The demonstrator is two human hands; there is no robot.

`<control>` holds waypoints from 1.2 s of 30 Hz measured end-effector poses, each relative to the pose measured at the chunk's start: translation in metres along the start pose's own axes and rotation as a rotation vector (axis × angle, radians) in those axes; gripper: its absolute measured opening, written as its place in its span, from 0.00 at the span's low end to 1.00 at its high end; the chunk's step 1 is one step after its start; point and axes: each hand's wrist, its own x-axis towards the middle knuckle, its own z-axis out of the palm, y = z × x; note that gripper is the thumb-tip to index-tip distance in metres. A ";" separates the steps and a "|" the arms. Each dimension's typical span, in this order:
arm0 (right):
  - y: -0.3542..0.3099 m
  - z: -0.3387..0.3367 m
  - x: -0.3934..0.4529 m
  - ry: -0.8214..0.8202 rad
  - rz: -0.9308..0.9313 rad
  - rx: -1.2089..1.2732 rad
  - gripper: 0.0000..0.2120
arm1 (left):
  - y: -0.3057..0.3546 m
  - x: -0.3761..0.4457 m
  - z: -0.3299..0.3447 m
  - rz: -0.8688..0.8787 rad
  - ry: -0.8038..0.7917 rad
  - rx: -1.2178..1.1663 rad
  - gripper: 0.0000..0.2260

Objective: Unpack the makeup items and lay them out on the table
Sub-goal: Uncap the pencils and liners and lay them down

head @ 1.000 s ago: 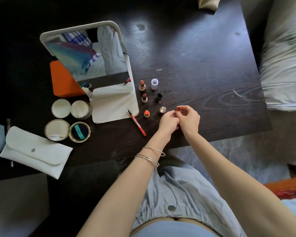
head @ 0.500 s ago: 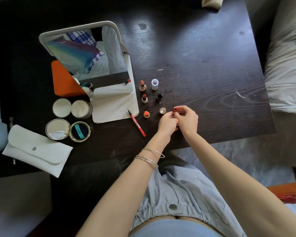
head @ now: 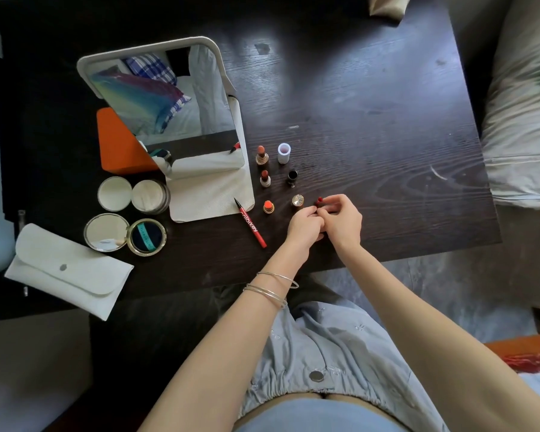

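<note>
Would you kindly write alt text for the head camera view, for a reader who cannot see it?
Both hands, left and right, meet over a dark wooden table, holding a small red lipstick. Beside them stand three open lipsticks and their caps, near a red eyeliner pen, a standing mirror, compacts and a white pouch.

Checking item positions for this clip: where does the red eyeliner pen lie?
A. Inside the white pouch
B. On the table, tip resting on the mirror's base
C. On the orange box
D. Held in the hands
B: the pen lies on the table, its tip on the mirror base.
</note>
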 end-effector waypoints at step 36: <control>-0.161 0.247 -0.178 -0.884 -0.279 -0.085 0.13 | -0.081 -0.085 -0.381 0.167 0.774 -0.070 0.12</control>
